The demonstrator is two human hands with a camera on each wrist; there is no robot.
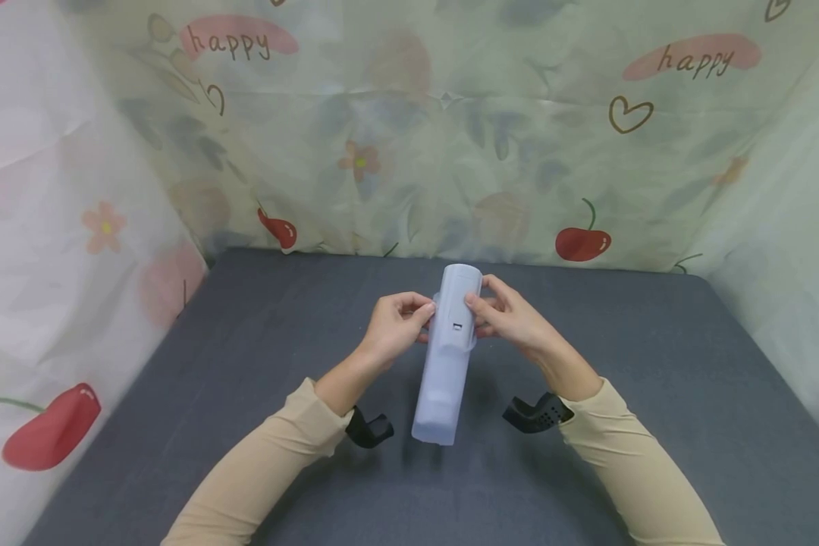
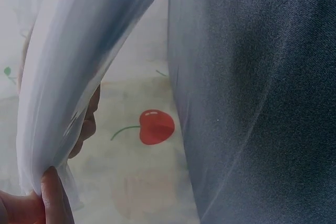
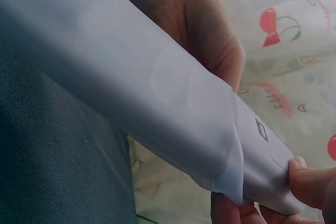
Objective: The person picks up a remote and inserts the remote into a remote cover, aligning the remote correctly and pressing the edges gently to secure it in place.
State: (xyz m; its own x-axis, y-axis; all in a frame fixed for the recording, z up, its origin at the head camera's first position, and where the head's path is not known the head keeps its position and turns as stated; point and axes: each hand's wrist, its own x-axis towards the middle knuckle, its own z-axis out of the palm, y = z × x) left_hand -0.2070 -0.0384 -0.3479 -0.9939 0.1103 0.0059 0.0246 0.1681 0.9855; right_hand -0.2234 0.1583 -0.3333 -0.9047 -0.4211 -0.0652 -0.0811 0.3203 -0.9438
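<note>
A long white device (image 1: 460, 292) with a small dark port slot in its side is held up at a slant above the table. Its lower length sits inside a translucent plastic sleeve (image 1: 444, 383), whose loose edge (image 3: 233, 174) ends just below the slot. My left hand (image 1: 397, 322) pinches the sleeve at its upper left edge between thumb and fingertips (image 2: 52, 192). On the other side my right hand (image 1: 515, 315) grips the device's bare upper part, its thumb (image 3: 310, 182) on the face and its other fingers partly hidden behind.
A dark grey table (image 1: 280, 318) lies beneath both hands. Patterned curtains (image 1: 409, 136) with cherries and lettering enclose its back and sides. A black bracket (image 1: 370, 428) juts from the left cuff, and another black bracket (image 1: 535, 413) from the right.
</note>
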